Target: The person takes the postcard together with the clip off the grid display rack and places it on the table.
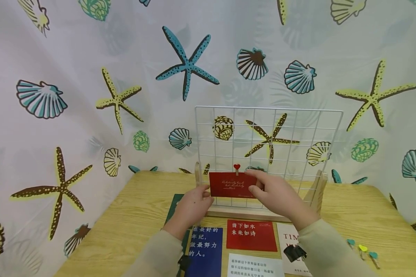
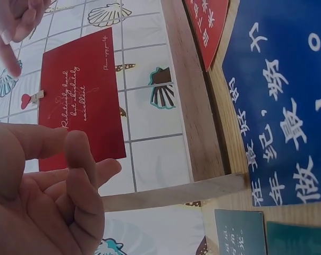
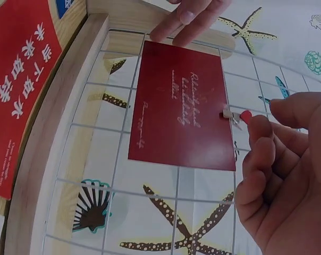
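Observation:
A red card (image 1: 228,185) with white script hangs on the white wire grid (image 1: 280,127), held at its top edge by a small wooden clip with a red heart (image 1: 237,167). My left hand (image 1: 194,202) is at the card's left edge, fingers loosely bent; in the right wrist view its fingertips (image 3: 163,32) meet or nearly meet that edge. To the right of the clip, my right hand (image 1: 277,192) has its index finger extended and the others loosely bent. A gap shows between its fingers and the heart in the left wrist view.
The grid stands in a wooden base (image 1: 249,212). In front lie a red card (image 1: 251,240), a blue card (image 1: 206,256), a white card (image 1: 254,265) and another pale card (image 1: 286,238). Green cards (image 2: 296,238) lie at left. Heart clips (image 1: 363,249) lie at right.

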Available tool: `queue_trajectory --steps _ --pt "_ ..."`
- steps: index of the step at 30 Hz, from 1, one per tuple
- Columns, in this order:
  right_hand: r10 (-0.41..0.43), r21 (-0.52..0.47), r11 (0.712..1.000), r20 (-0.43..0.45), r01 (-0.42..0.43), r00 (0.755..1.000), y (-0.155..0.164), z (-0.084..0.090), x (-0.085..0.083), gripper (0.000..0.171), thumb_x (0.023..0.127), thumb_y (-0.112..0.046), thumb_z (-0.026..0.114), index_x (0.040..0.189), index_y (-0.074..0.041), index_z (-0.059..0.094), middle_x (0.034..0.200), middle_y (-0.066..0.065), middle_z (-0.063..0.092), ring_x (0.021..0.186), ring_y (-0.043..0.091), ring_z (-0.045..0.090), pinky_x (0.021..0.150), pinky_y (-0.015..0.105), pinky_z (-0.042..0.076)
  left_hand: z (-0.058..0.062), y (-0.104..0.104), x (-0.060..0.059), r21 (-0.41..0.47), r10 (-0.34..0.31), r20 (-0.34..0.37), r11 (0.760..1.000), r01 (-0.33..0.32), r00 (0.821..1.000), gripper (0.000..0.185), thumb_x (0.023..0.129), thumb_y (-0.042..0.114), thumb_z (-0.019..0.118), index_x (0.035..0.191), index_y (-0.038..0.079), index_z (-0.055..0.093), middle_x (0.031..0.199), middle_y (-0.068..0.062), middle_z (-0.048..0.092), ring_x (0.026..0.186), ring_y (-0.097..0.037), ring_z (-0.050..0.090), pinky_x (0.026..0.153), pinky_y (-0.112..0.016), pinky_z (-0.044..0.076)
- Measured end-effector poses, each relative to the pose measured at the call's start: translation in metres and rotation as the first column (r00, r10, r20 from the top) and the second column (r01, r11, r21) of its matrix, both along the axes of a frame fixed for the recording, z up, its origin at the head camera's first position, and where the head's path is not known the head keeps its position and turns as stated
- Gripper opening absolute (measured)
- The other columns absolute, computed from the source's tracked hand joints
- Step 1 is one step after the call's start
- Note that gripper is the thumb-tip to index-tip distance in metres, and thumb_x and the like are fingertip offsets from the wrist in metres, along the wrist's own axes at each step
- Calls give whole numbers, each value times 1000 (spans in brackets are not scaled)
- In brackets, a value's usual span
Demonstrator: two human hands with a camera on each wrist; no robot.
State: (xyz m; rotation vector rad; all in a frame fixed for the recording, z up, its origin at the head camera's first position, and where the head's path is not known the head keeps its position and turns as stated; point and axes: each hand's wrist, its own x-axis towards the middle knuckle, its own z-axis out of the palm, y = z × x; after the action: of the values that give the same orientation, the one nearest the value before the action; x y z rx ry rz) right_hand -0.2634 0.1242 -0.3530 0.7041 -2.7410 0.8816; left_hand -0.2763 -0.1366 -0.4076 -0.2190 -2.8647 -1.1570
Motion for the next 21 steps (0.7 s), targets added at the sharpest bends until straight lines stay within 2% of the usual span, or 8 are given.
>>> queue_trajectory --steps 2,6,8,14,18,21 --pt "-9 4 1000 -14 9 1000 -4 2 -3 49 100 -24 62 148 -18 53 67 -6 53 53 12 44 55 33 42 1 3 -1 -13 23 -11 1000 -23 1000 50 101 28 61 147 8 51 130 -10 67 89 -19 71 79 -43 56" --pt "-12 16 1000 -32 12 999 -11 7 -8 51 100 -24 62 150 -16 50 65 -6 53 52 13 44 54 34 41 1 7 -2 -66 82 -43 994 -84 996 49 100 32 61 143 10 55 126 -7 69 113 -28 66 89 -51 52" --pt "-16 23 1000 -28 17 999 -12 9 -10 53 100 -25 61 151 -17 49 64 -6 52 51 14 44 53 34 40 0 9 -1 -76 95 -51 992 -99 994 49 100 32 62 143 11 56 125 -7 69 115 -30 65 89 -52 52" --pt "-9 77 997 -12 10 1000 -17 14 -18 56 100 -27 59 153 -16 45 62 -5 52 50 14 44 51 32 39 -1 11 -2 -30 128 -63 991 -130 990 46 100 33 64 141 12 58 124 -7 70 105 -26 68 79 -41 55" --pt "-22 129 991 -18 25 1000 -17 19 -22 56 101 -28 56 155 -16 43 57 -4 48 45 12 36 47 31 33 3 11 -5 16 126 -48 992 -125 991 40 101 32 63 136 12 60 120 -7 71 84 -19 67 65 -32 53" --pt "-32 166 985 -19 35 999 -17 23 -25 56 102 -29 54 155 -15 42 56 -4 46 45 11 33 46 30 30 6 12 -9 21 123 -51 992 -122 991 35 101 30 62 131 12 62 113 -6 72 70 -15 63 58 -29 51"
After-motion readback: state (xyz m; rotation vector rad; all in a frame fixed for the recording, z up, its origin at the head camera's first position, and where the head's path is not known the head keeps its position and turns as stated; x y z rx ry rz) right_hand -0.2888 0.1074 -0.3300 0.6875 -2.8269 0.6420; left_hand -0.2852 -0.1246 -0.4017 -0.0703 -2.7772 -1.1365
